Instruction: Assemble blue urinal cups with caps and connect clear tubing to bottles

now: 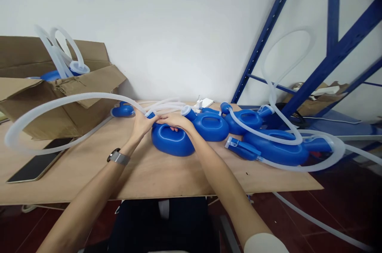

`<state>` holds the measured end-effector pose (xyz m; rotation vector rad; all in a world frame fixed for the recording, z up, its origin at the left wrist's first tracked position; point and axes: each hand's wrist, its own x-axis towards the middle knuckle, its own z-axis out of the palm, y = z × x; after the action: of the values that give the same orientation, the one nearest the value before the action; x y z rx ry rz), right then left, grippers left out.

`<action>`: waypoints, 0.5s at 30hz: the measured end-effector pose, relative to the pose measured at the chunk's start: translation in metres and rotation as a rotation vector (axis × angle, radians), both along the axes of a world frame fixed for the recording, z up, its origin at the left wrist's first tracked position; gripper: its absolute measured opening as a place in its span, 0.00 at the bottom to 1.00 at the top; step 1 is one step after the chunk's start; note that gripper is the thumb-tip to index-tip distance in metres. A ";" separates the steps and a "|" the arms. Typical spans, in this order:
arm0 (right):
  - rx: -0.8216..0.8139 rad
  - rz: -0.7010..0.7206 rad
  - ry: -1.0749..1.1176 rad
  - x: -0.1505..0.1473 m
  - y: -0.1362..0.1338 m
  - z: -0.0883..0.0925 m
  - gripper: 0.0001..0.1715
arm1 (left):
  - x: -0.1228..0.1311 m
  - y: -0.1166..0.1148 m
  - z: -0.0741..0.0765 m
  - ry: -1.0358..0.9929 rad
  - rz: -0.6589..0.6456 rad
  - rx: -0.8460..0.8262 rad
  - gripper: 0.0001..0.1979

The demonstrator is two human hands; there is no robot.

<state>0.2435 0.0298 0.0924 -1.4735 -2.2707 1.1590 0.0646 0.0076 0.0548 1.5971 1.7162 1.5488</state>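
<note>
A blue plastic urinal bottle [173,145] with a moulded handle lies on the wooden table in front of me. My left hand [142,122] is closed around the cap end at its neck, where a blue and clear piece [151,114] shows. From there a translucent hose [74,97] loops out to the left and back to a blue funnel end [123,110]. My right hand [176,121] grips the top of the bottle by the neck, fingertips showing at the handle opening. The neck itself is mostly hidden by both hands.
Several similar blue bottles [211,127] with hoses lie to the right. At left stands an open cardboard box [56,106] holding more of them, with a phone [36,163] before it. A blue metal rack [265,30] rises at right; a white charger [199,104] sits by the wall.
</note>
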 end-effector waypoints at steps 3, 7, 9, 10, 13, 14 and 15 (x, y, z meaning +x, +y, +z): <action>-0.022 0.021 0.096 0.002 0.001 -0.002 0.28 | 0.003 0.000 0.000 -0.007 0.034 -0.007 0.56; -0.081 0.024 0.157 0.004 0.001 -0.001 0.24 | 0.002 -0.001 0.002 -0.029 -0.018 0.001 0.56; -0.099 0.005 0.150 0.004 0.001 0.000 0.23 | 0.001 -0.002 0.003 -0.021 -0.022 -0.005 0.57; -0.101 -0.008 0.140 0.003 0.002 0.000 0.23 | 0.001 -0.002 0.003 -0.016 -0.021 -0.014 0.58; -0.082 -0.036 0.128 0.000 0.003 -0.002 0.23 | -0.001 -0.001 0.003 -0.003 -0.023 -0.030 0.58; -0.075 -0.042 0.130 0.000 0.004 -0.003 0.23 | -0.001 -0.001 0.002 0.003 -0.021 -0.024 0.57; -0.071 -0.054 0.131 -0.001 0.004 -0.004 0.23 | -0.001 -0.001 0.001 0.010 -0.014 -0.016 0.57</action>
<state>0.2425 0.0340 0.0884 -1.4286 -2.1115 1.2922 0.0641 0.0070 0.0561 1.6087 1.7149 1.5190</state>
